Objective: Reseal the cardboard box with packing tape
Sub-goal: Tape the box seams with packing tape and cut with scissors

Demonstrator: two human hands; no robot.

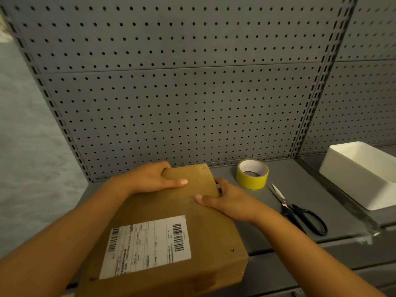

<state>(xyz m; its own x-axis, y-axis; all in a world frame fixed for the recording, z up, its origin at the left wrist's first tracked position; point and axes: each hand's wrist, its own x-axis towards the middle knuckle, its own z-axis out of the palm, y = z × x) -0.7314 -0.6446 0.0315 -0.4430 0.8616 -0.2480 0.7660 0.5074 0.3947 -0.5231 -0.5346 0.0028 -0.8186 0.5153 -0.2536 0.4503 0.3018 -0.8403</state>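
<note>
On the grey shelf (pixel 278 232), lying flat with label (pixel 147 246) up: cardboard box (pixel 171 221), near end overhanging the front edge, far end close to the pegboard (pixel 171 93). Gripping the far left corner: left hand (pixel 150 179), thumb pressing on top, fingers curling over the far edge. Clasping the right edge: right hand (pixel 229 200), thumb lying on the upper face, fingers wrapping down the side. Showing no fresh tape anywhere on the visible faces; opened seam not identifiable from this view. Sitting untouched just right of the box: yellow tape roll (pixel 252 176), and nearer, black-handled scissors (pixel 297 211), blades slightly apart. Standing well apart at far right: white bin (pixel 360 176). Judging progress as early: box merely being positioned; taping, cutting and pressing down all remaining.
</note>
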